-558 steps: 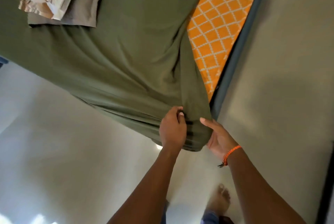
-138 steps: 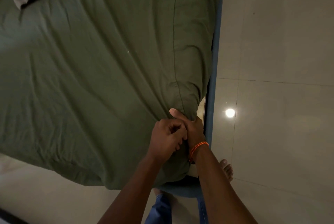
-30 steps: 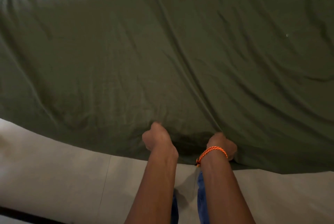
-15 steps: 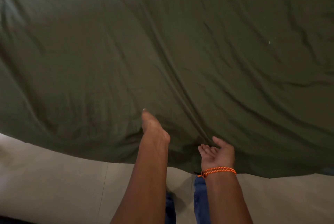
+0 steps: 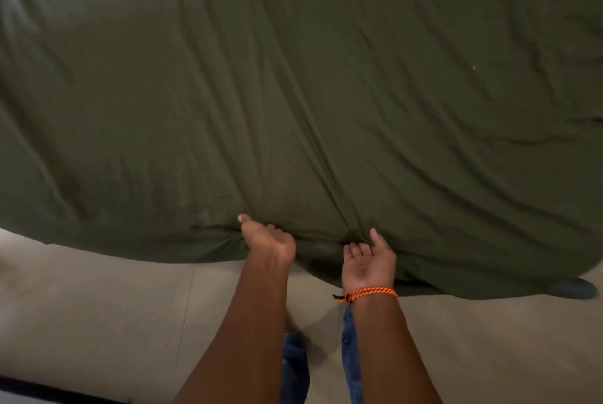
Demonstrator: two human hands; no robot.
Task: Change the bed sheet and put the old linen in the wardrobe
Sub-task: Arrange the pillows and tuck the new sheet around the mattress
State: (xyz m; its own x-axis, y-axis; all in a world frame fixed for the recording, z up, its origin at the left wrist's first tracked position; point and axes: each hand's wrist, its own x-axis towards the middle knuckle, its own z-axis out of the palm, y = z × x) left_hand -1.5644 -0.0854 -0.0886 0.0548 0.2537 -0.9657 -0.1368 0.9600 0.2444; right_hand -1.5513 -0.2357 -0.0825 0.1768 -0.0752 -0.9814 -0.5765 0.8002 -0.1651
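Both hands have slid back to the bed's near edge since half a second ago. Left hand (image 5: 269, 239) touches the hem, right hand (image 5: 367, 260) palm-up just beside it, each grip apart. Dark green sheet (image 5: 293, 93), creased, spreads away lengthwise left to right.

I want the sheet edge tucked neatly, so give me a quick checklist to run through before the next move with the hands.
1. Green bed sheet covers the whole bed top in view: ok.
2. Sheet surface smooth: not ok, long creases fan out from the near edge.
3. Left hand at the sheet's near edge: ok, thumb on the fabric.
4. Right hand ready: ok, palm up, fingers relaxed, holding nothing.
5. Left hand's grip on the fabric: cannot tell, fingers hidden from view.
6. Near edge tucked under: cannot tell, its underside is out of view.
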